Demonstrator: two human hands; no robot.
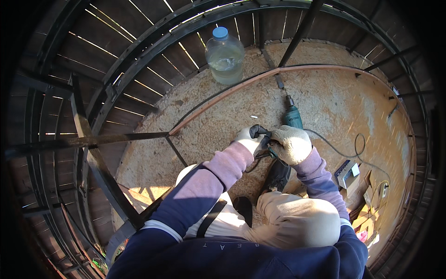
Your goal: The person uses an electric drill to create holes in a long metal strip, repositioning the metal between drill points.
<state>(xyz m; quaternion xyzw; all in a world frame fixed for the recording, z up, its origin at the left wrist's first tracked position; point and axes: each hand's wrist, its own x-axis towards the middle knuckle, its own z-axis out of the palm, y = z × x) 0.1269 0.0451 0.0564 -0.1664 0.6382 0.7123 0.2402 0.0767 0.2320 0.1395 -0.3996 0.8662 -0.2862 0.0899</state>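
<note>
Both my hands wear pale knit gloves and come together in front of my knees. My left hand (250,140) is closed around something dark, whose kind I cannot make out. Right beside it, my right hand (292,145) is curled with its back upward, fingers bent against the same spot. A bit of a black and teal object (272,151) shows below and between the hands, mostly hidden. Just beyond my right hand a teal power drill (292,116) lies on the worn floor (334,107), its chuck pointing away from me.
A large clear bottle (225,58) with a blue cap stands at the back. A curved reddish metal strip (223,95) crosses the floor. Dark metal bars (100,162) frame the left. A power cord (339,152) loops right, near a small box (346,174) and wood scraps (364,216).
</note>
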